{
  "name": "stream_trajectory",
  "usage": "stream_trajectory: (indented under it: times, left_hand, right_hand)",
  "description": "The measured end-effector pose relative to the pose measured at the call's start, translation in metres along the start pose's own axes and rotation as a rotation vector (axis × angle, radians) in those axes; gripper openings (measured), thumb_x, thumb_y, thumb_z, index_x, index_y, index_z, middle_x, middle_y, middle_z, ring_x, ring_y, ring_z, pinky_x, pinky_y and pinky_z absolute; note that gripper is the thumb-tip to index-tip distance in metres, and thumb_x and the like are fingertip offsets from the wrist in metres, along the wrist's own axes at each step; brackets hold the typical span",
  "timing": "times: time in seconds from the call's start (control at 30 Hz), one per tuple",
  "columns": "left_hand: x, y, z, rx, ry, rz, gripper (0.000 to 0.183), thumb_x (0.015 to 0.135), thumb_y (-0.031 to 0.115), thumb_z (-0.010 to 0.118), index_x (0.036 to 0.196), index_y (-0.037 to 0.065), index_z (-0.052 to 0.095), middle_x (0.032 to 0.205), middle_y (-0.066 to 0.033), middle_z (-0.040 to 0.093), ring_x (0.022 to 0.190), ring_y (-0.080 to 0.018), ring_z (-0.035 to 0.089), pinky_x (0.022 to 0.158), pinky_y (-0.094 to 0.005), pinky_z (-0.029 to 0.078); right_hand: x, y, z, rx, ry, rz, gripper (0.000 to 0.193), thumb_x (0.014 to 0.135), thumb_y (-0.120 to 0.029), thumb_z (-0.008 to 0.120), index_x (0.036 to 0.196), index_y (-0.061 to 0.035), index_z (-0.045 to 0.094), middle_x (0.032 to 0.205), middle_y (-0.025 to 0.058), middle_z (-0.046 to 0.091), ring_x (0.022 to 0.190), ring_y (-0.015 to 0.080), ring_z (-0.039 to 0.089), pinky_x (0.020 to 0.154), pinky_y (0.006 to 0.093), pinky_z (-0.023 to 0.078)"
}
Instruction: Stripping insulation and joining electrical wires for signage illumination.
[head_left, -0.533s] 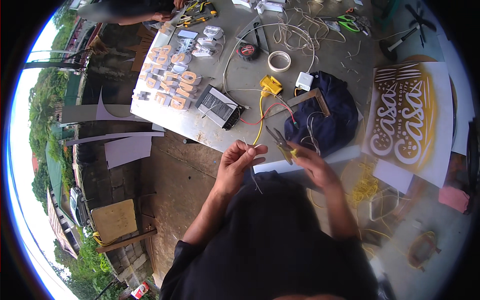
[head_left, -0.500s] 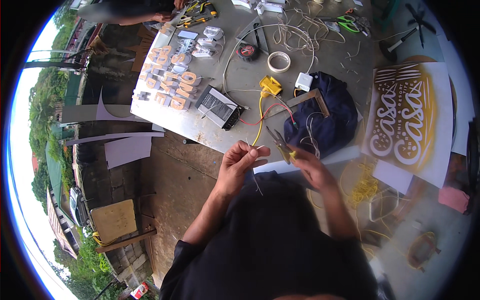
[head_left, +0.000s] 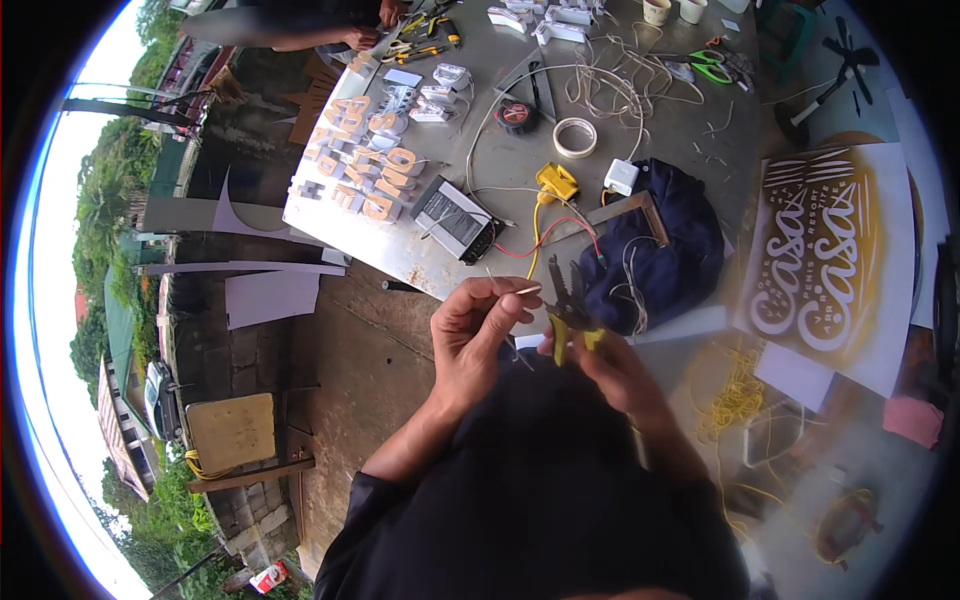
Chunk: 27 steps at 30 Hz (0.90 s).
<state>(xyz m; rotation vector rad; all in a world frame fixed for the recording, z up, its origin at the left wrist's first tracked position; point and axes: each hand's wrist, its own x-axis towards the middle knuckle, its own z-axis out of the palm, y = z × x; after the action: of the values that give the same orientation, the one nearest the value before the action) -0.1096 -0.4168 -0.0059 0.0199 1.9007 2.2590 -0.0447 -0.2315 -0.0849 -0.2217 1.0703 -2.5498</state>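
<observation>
My left hand [head_left: 468, 340] pinches a thin white wire [head_left: 526, 291] between thumb and fingers; one end sticks out past the fingertips and a loose end hangs below. My right hand [head_left: 612, 372] grips a wire stripper [head_left: 565, 292] by its yellow handles, the dark jaws pointing up and slightly parted. The tool is just right of my left fingertips, apart from the wire as far as I can see. Beyond my hands, a silver and black power supply box [head_left: 458, 222] lies on the metal table [head_left: 400, 262], near a yellow clip-like connector [head_left: 556, 183] with red and yellow leads.
Dark blue cloth [head_left: 690, 245] lies at the table's near right, with a white adapter [head_left: 621, 178] beside it. Farther back are a tape roll [head_left: 574, 138], a tape measure [head_left: 516, 117], coiled cable and channel letters [head_left: 366, 170]. Another person's hand [head_left: 362, 38] is at the far left.
My right hand has brought the wire stripper left, nearer my left hand, and turned its jaws more upright. The left hand still pinches the wire. The whole view has shifted slightly.
</observation>
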Motion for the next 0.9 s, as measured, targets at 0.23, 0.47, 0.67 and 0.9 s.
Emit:
stream_trajectory:
  times: [0.23,0.47,0.67,0.9]
  left_hand:
    - [0.0,0.005,-0.007,-0.433,-0.154,0.079,0.014,0.1,0.008,0.063,0.11,-0.002,0.06,0.113,-0.0207,0.069,0.11,-0.0282,0.068,0.097,-0.0404,0.055]
    - [-0.003,0.013,-0.012,-0.291,-0.105,0.185,0.008,0.092,0.003,0.071,0.098,-0.003,0.071,0.109,-0.0202,0.07,0.103,-0.0258,0.069,0.091,-0.0373,0.056]
    - [-0.005,0.02,-0.021,-0.224,-0.1,0.25,0.011,0.09,0.005,0.075,0.097,-0.003,0.073,0.103,-0.0199,0.072,0.096,-0.025,0.071,0.084,-0.0354,0.057]
    - [-0.007,0.024,-0.023,-0.181,-0.088,0.33,0.013,0.09,0.007,0.076,0.097,-0.004,0.073,0.102,-0.0203,0.073,0.093,-0.0244,0.072,0.082,-0.0339,0.057]
  right_hand:
    - [0.007,-0.042,0.045,-1.218,0.226,-0.467,0.03,0.085,-0.02,0.079,0.095,0.0015,0.061,0.13,0.0253,0.054,0.115,0.0416,0.057,0.095,0.0449,0.048]
    - [0.016,-0.046,0.061,-1.409,0.24,-0.481,0.031,0.079,-0.021,0.081,0.084,0.001,0.06,0.131,0.0257,0.053,0.115,0.0429,0.057,0.096,0.0497,0.047]
    - [0.021,-0.041,0.065,-1.447,0.222,-0.498,0.031,0.075,-0.02,0.081,0.085,0.0006,0.061,0.13,0.0246,0.055,0.114,0.0418,0.057,0.095,0.0494,0.047]
    - [0.025,-0.054,0.074,-1.586,0.205,-0.532,0.037,0.058,-0.016,0.079,0.086,0.0002,0.061,0.126,0.0233,0.056,0.11,0.0406,0.058,0.093,0.0506,0.047]
